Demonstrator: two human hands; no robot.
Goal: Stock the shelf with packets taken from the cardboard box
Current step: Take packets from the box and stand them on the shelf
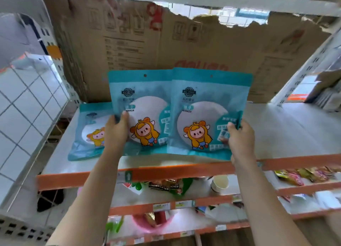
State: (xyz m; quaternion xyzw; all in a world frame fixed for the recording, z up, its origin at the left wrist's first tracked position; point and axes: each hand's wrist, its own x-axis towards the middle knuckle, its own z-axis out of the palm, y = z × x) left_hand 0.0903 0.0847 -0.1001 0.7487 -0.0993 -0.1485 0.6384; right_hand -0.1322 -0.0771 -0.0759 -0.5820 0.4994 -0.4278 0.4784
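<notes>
left hand (117, 129) grips first packet (142, 102) | right hand (239, 138) grips second packet (208, 102) | third packet (88, 135) beside | cardboard (166, 43) behind

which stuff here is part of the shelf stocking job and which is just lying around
Job: left hand gripping the middle packet; right hand gripping the right packet; flat packet already on the shelf.
Lying about: paper cup, chew bars and sweets on lower shelves; cardboard sheet behind.

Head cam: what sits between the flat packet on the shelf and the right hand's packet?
Head view: the left hand and the packet it grips, overlapped by the right-hand packet.
</notes>
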